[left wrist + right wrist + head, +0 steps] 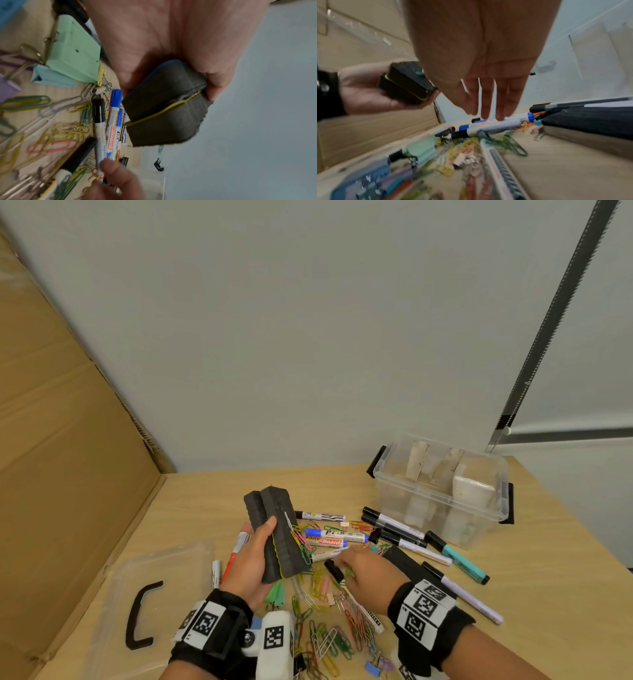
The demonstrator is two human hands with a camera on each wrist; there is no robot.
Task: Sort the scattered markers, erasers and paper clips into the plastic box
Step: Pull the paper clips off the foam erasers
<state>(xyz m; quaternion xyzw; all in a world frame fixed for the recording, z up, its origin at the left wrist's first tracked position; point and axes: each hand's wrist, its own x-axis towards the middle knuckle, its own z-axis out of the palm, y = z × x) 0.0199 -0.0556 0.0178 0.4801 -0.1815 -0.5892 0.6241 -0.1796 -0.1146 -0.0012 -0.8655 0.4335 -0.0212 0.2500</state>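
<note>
My left hand (pixel 251 556) grips two black foam erasers (pixel 274 534) stacked together and lifted off the table, with several paper clips clinging to their right side; the erasers (pixel 164 105) fill the left wrist view and the erasers (pixel 406 82) show at left in the right wrist view. My right hand (pixel 363 568) hovers with straight fingers (pixel 488 102) over the markers (pixel 337 537) and holds nothing. Coloured paper clips (pixel 329 628) lie scattered near the front edge. The clear plastic box (pixel 442 491) stands open at the back right.
The box's clear lid (pixel 150 611) with a black handle lies at the front left. A cardboard panel (pixel 61 440) walls the left side. More markers (pixel 455 556) and a dark flat pad (pixel 407 563) lie right of my right hand. Binder clips (pixel 275 592) sit among the paper clips.
</note>
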